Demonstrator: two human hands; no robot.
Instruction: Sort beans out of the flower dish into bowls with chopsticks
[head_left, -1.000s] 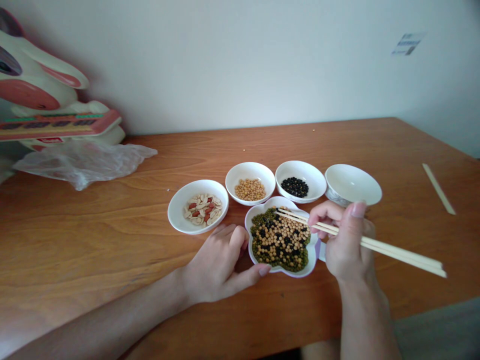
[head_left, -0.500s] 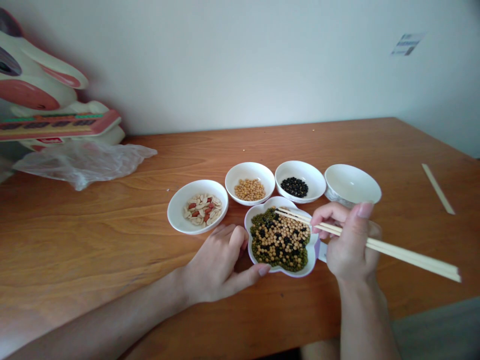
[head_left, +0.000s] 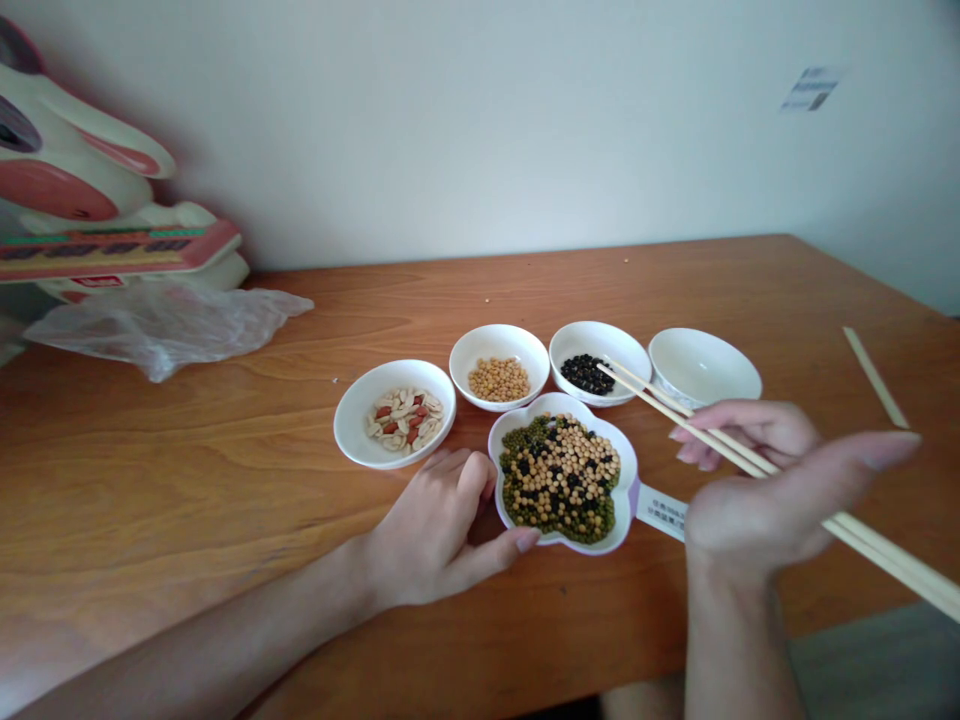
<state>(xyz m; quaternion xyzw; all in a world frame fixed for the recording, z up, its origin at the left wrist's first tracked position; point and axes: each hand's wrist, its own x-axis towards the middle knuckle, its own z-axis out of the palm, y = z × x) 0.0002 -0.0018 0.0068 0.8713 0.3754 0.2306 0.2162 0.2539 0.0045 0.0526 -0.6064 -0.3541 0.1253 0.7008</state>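
A white flower-shaped dish holds mixed green, yellow and black beans. My left hand curls round its left edge, thumb against the rim. My right hand grips a pair of wooden chopsticks; their tips reach over the right rim of the bowl of black beans. Left of it stand a bowl of yellow beans and a bowl of peanuts. An empty white bowl stands at the right end of the row.
A white paper chopstick sleeve lies beside the flower dish. A thin wooden strip lies at the far right of the wooden table. A crumpled clear plastic bag and a white-and-pink toy sit at the back left by the wall.
My right hand has moved right and back off the flower dish, swinging the chopstick tips from the mixed beans over to the black-bean bowl. My left hand has stayed put.
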